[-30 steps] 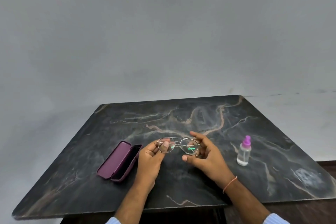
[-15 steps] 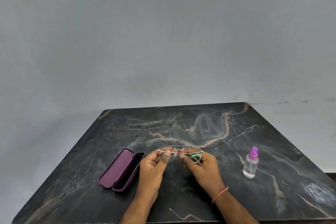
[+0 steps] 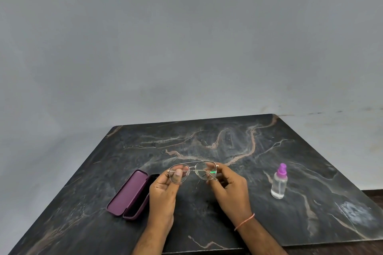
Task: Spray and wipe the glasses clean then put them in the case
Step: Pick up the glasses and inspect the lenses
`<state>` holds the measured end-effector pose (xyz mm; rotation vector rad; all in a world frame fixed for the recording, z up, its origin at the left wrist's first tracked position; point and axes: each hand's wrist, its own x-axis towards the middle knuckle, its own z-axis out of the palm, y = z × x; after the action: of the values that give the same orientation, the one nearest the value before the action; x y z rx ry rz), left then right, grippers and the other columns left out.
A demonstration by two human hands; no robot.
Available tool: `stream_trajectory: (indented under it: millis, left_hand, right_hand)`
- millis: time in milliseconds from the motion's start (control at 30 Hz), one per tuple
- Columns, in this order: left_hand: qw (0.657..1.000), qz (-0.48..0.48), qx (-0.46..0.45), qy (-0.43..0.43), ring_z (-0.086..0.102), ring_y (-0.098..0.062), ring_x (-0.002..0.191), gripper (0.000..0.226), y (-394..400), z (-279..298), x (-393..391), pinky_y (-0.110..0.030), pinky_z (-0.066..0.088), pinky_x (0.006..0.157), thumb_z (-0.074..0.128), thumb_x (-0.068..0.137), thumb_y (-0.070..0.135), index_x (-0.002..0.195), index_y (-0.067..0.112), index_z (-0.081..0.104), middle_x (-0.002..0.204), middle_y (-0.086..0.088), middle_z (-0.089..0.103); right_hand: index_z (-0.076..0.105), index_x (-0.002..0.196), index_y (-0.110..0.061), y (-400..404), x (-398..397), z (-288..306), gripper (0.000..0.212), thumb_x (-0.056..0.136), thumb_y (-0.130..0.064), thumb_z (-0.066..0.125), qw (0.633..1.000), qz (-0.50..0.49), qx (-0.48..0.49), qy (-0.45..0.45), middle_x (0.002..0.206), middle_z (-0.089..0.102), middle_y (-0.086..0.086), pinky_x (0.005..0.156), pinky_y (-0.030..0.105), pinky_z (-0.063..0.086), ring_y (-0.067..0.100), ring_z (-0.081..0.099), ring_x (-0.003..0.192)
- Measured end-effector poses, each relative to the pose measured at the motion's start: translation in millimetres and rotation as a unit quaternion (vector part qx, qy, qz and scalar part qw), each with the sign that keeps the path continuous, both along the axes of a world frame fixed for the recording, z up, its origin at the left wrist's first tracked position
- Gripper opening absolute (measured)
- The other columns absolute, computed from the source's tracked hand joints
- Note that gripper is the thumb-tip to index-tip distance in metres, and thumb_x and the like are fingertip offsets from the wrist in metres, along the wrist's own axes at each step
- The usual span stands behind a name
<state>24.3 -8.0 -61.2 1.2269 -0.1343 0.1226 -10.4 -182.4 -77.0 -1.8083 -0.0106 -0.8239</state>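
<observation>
Dark marble table (image 3: 238, 141) against a grey wall, and both hands are up over it with the glasses (image 3: 193, 172) between them. Left hand (image 3: 165, 190) pinches one lens rim, right hand (image 3: 230, 186) pinches the other (a green glint there). Open purple case (image 3: 129, 196) lies left; spray bottle (image 3: 279, 182) stands right, well apart.

A plain grey wall (image 3: 186, 37) fills the view from nine o'clock through twelve to three, evenly and softly lit, with a faint dark scuff line at three o'clock. Below it, a dark marble tabletop (image 3: 217, 136) with tan and white veins spreads from the centre toward six o'clock. A strip of dark wood (image 3: 375, 196) shows at four o'clock
</observation>
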Motion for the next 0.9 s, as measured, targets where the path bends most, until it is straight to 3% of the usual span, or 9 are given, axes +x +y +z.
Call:
stream_trajectory:
  millis: [67, 167, 267, 333, 433, 567, 667, 800, 900]
  left_hand:
    - [1.000, 0.003, -0.010, 0.003, 0.081, -0.002, 0.096, 0.020, 0.8, -1.2, 1.3, -0.022, 0.063, 0.088, 0.073, 0.090, 0.021, 0.105, 0.011, 0.082, 0.102, -0.001, 0.087]
    - [1.000, -0.005, -0.011, 0.004, 0.081, -0.003, 0.096, 0.019, 1.7, -3.1, 2.5, -0.024, 0.060, 0.087, 0.071, 0.094, 0.018, 0.109, 0.008, 0.080, 0.102, 0.000, 0.087]
    - [1.000, -0.007, -0.017, 0.002, 0.081, -0.005, 0.098, 0.027, 3.0, -4.5, 3.4, -0.029, 0.059, 0.090, 0.073, 0.089, 0.024, 0.109, 0.007, 0.080, 0.104, 0.000, 0.087]
    - [1.000, -0.009, -0.026, 0.000, 0.081, -0.007, 0.099, 0.025, 3.4, -4.9, 4.2, -0.022, 0.064, 0.086, 0.073, 0.088, 0.024, 0.106, 0.010, 0.081, 0.104, -0.001, 0.087]
    - [0.999, -0.015, -0.030, -0.002, 0.082, -0.007, 0.099, 0.023, 2.5, -4.9, 4.9, -0.016, 0.063, 0.082, 0.074, 0.087, 0.025, 0.104, 0.013, 0.082, 0.104, -0.002, 0.087]
    - [1.000, -0.009, -0.021, 0.002, 0.081, -0.008, 0.101, 0.027, 2.5, -4.3, 5.5, -0.028, 0.059, 0.088, 0.074, 0.087, 0.029, 0.107, 0.013, 0.082, 0.105, 0.001, 0.087]
    - [1.000, 0.007, -0.018, 0.004, 0.080, -0.017, 0.104, 0.027, 3.2, -6.4, 6.7, -0.032, 0.057, 0.088, 0.074, 0.088, 0.030, 0.109, 0.015, 0.081, 0.106, -0.001, 0.087]
    - [0.999, 0.032, -0.015, -0.008, 0.082, -0.014, 0.098, 0.028, 1.5, -3.8, 4.8, -0.019, 0.063, 0.081, 0.074, 0.092, 0.026, 0.118, 0.015, 0.078, 0.105, -0.003, 0.087]
    - [0.999, 0.041, -0.004, -0.019, 0.081, -0.008, 0.093, 0.022, 1.1, -1.7, 3.3, -0.018, 0.064, 0.082, 0.069, 0.102, 0.013, 0.122, 0.019, 0.076, 0.105, 0.000, 0.087]
  right_hand:
    - [0.078, 0.118, -0.032, -0.1, -0.4, -0.2, 0.037, 0.092, -0.007, 0.080, 0.999, -0.019, -0.019, -0.026, 0.096, 0.080, -0.018, 0.072, 0.019, 0.059, 0.007, 0.076, 0.083]
    - [0.078, 0.123, -0.028, -2.0, 0.7, -1.4, 0.034, 0.095, -0.009, 0.078, 0.997, -0.042, -0.047, -0.046, 0.102, 0.078, -0.017, 0.072, 0.030, 0.062, 0.010, 0.075, 0.088]
    - [0.076, 0.123, -0.030, -2.7, -0.5, 1.0, 0.035, 0.096, -0.008, 0.076, 0.988, -0.082, -0.100, -0.080, 0.100, 0.072, -0.023, 0.070, 0.021, 0.054, 0.007, 0.066, 0.082]
    - [0.076, 0.122, -0.028, -4.3, -2.0, 3.7, 0.029, 0.098, -0.014, 0.073, 0.982, -0.100, -0.129, -0.100, 0.101, 0.071, -0.026, 0.073, 0.018, 0.048, 0.005, 0.062, 0.084]
    - [0.078, 0.122, -0.026, -9.0, -1.0, 3.4, 0.026, 0.098, -0.019, 0.071, 0.976, -0.117, -0.145, -0.114, 0.106, 0.073, -0.022, 0.078, 0.028, 0.052, 0.007, 0.063, 0.090]
    - [0.077, 0.124, -0.026, -10.6, 0.7, 1.3, 0.027, 0.098, -0.019, 0.072, 0.974, -0.116, -0.159, -0.112, 0.109, 0.074, -0.018, 0.080, 0.032, 0.054, 0.011, 0.065, 0.095]
    - [0.078, 0.125, -0.025, -9.8, 1.7, 1.4, 0.029, 0.098, -0.019, 0.073, 0.974, -0.110, -0.164, -0.114, 0.108, 0.074, -0.017, 0.080, 0.030, 0.053, 0.011, 0.065, 0.095]
    - [0.077, 0.128, -0.025, -8.9, -0.2, 2.2, 0.031, 0.098, -0.019, 0.072, 0.974, -0.102, -0.164, -0.117, 0.105, 0.074, -0.016, 0.081, 0.024, 0.051, 0.011, 0.065, 0.093]
    - [0.076, 0.130, -0.023, -8.8, 1.2, 1.1, 0.034, 0.098, -0.014, 0.074, 0.974, -0.095, -0.169, -0.122, 0.105, 0.073, -0.016, 0.081, 0.024, 0.051, 0.012, 0.065, 0.093]
